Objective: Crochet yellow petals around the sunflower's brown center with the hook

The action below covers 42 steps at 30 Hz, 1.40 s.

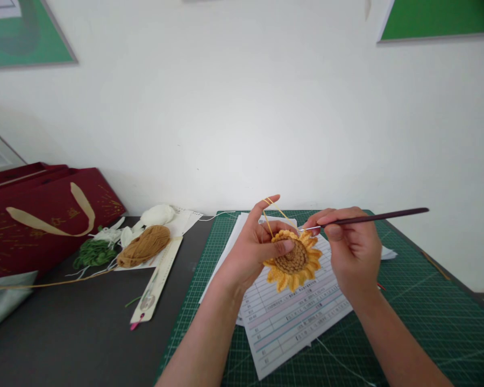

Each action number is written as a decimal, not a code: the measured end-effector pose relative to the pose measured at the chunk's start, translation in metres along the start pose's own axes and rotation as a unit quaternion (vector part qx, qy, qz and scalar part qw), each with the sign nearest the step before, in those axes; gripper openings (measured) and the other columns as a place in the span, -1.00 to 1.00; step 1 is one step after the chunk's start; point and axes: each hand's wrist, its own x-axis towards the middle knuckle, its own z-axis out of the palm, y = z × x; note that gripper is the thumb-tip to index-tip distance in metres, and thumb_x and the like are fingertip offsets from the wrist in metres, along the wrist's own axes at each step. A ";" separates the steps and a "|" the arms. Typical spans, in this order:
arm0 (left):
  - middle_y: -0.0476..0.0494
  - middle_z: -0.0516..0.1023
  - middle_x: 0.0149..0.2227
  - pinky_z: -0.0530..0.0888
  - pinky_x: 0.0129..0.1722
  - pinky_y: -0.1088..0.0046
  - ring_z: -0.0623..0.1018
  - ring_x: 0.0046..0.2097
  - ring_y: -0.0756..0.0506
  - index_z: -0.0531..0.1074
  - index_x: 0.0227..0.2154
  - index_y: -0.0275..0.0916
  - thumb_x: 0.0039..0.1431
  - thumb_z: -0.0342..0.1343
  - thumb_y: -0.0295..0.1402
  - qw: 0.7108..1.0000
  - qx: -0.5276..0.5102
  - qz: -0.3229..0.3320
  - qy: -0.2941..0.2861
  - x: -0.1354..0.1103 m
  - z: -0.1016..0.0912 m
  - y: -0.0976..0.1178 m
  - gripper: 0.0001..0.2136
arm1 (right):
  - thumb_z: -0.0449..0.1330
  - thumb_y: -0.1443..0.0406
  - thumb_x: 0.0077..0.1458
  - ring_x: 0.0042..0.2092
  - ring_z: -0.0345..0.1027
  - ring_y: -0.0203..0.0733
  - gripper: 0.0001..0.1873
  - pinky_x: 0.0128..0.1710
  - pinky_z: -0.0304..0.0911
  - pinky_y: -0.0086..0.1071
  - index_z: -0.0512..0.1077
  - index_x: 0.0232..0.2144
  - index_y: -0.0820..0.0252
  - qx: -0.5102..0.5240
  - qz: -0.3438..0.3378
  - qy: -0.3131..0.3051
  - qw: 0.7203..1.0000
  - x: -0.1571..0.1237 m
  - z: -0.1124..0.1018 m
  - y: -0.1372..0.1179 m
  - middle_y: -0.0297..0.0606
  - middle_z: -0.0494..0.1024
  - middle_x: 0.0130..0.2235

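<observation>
Crocheting, lower center of frame
Pinching one crocheted sunflower [296, 264] in left hand [252, 252] — gripping one crochet hook [381, 216] in right hand [353, 250].

From my end I see the left hand [250, 248] pinching a crocheted flower [294, 264], yellow yarn [268, 223] looped over a raised finger [273, 199]; the right hand [353, 250] grips a hook [379, 216], its tip probably touching the flower.

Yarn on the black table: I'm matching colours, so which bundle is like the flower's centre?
The brown ball beside the ruler: its colour comes close to the centre of the flower in the left hand. The green bundle and white yarn differ.
</observation>
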 end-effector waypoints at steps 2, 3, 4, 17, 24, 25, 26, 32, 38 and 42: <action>-0.04 0.61 -0.27 0.44 -0.19 0.41 0.56 -0.28 -0.01 0.13 0.30 -0.09 0.05 0.31 -0.68 1.000 0.004 0.000 -0.003 0.000 0.000 0.000 -0.20 | 0.15 0.34 0.32 -0.30 0.50 -0.18 -0.94 -0.29 0.37 -0.25 0.43 -0.24 0.15 -0.011 0.001 0.007 1.000 0.000 0.000 0.000 -0.26 0.58 -0.30; -0.04 0.61 -0.26 0.44 -0.19 0.41 0.56 -0.27 -0.01 0.14 0.30 -0.09 0.05 0.31 -0.68 1.000 0.004 0.000 -0.004 0.000 0.000 0.000 -0.19 | 0.15 0.34 0.32 -0.30 0.50 -0.18 -0.94 -0.29 0.37 -0.25 0.43 -0.24 0.14 -0.013 0.001 0.010 1.000 0.000 0.001 0.000 -0.26 0.58 -0.30; -0.04 0.61 -0.26 0.44 -0.19 0.41 0.56 -0.27 -0.02 0.14 0.30 -0.08 0.04 0.32 -0.68 1.000 0.004 0.001 -0.004 0.000 0.000 0.000 -0.19 | 0.16 0.34 0.32 -0.30 0.50 -0.18 -0.94 -0.29 0.37 -0.26 0.43 -0.25 0.14 -0.013 0.002 0.012 1.000 0.000 0.001 0.000 -0.27 0.58 -0.31; -0.04 0.64 -0.33 0.44 -0.22 0.39 0.55 -0.32 -0.04 0.21 0.25 -0.18 -0.07 0.40 -0.61 0.999 0.001 0.008 0.041 0.001 0.003 0.000 -0.19 | 0.18 0.30 0.31 -0.30 0.46 -0.16 -0.95 -0.29 0.31 -0.25 0.44 -0.22 0.15 0.107 -0.004 -0.061 0.992 0.007 -0.004 0.001 -0.28 0.53 -0.35; -0.03 0.63 -0.33 0.44 -0.20 0.39 0.56 -0.31 -0.04 -0.01 0.37 -0.13 -0.05 0.38 -0.65 0.999 0.002 0.015 0.041 0.000 0.003 0.001 -0.03 | 0.14 0.33 0.33 -0.26 0.46 -0.16 -0.93 -0.27 0.33 -0.25 0.44 -0.21 0.13 0.080 -0.003 -0.085 0.993 0.008 -0.005 0.002 -0.27 0.52 -0.31; -0.03 0.63 -0.33 0.44 -0.20 0.39 0.56 -0.30 -0.04 -0.03 0.38 -0.11 -0.04 0.38 -0.65 0.999 0.003 0.016 0.042 0.000 0.002 0.001 -0.01 | 0.14 0.32 0.33 -0.24 0.46 -0.15 -0.93 -0.25 0.34 -0.24 0.44 -0.21 0.12 0.075 0.006 -0.085 0.994 0.008 -0.005 0.003 -0.26 0.52 -0.30; -0.03 0.63 -0.31 0.44 -0.20 0.38 0.57 -0.29 -0.05 -0.05 0.39 -0.08 -0.04 0.39 -0.64 0.999 0.003 0.016 0.042 0.000 0.002 0.002 0.00 | 0.14 0.31 0.33 -0.22 0.47 -0.14 -0.93 -0.22 0.35 -0.23 0.44 -0.21 0.12 0.065 0.014 -0.084 0.994 0.007 -0.003 0.004 -0.26 0.52 -0.28; 0.00 0.59 -0.29 0.43 -0.15 0.34 0.57 -0.24 -0.06 0.00 0.38 0.03 -0.04 0.42 -0.60 0.999 -0.001 0.015 0.046 -0.003 0.003 0.002 0.00 | 0.21 0.29 0.28 -0.28 0.44 -0.25 -0.97 -0.30 0.40 -0.38 0.46 -0.23 0.09 -0.046 0.033 -0.067 0.996 -0.002 0.006 0.007 -0.32 0.51 -0.28; 0.01 0.58 -0.34 0.41 -0.24 0.39 0.53 -0.32 -0.04 0.15 0.31 -0.08 -0.08 0.41 -0.58 0.998 0.001 0.008 0.064 -0.002 0.009 0.001 -0.11 | 0.24 0.33 0.26 -0.29 0.47 -0.28 -0.96 -0.33 0.43 -0.44 0.47 -0.22 0.08 -0.090 0.022 -0.036 0.995 -0.007 0.012 0.001 -0.34 0.53 -0.30; 0.00 0.57 -0.36 0.40 -0.29 0.40 0.51 -0.36 -0.03 0.25 0.24 -0.15 -0.11 0.32 -0.65 0.997 -0.007 0.013 0.081 -0.002 0.013 0.001 -0.21 | 0.25 0.35 0.25 -0.28 0.47 -0.31 -0.94 -0.30 0.42 -0.48 0.48 -0.23 0.07 -0.088 0.021 -0.028 0.996 -0.009 0.013 0.001 -0.36 0.54 -0.30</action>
